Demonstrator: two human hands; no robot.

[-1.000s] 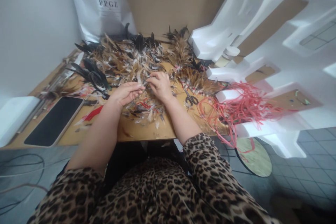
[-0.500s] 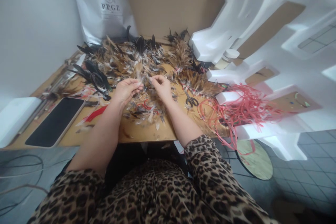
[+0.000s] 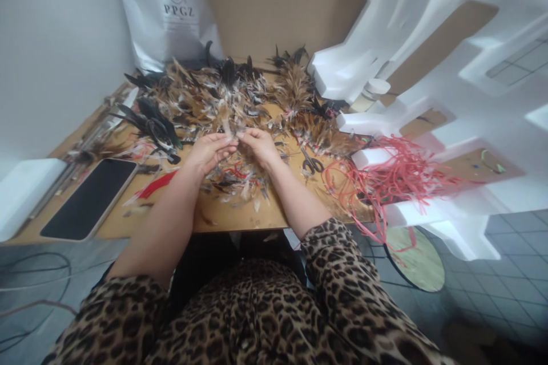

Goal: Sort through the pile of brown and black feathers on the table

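Observation:
Over the middle of the table, my left hand (image 3: 210,151) pinches a pale, light brown feather (image 3: 225,120) that points up and away from me. My right hand (image 3: 260,147) is closed in a pinch right beside it, the fingertips of both hands almost meeting at the feather's base. Whatever the right fingertips hold is too small to make out. Behind the hands spreads a big heap of brown and black feathers (image 3: 192,88). Below them lie loose small feathers (image 3: 246,188) and bits of red ribbon (image 3: 234,170).
Dark-handled scissors (image 3: 312,164) lie right of my hands, near bundled brown feathers (image 3: 323,132). A tangle of red ribbon (image 3: 394,177) hangs over white foam pieces (image 3: 428,214). At left are a phone (image 3: 92,198), a white box (image 3: 28,194) and black feathers (image 3: 156,125).
My right hand has moved left and slightly down, and my left hand a little right, so the fingertips are now close together at the feather's base.

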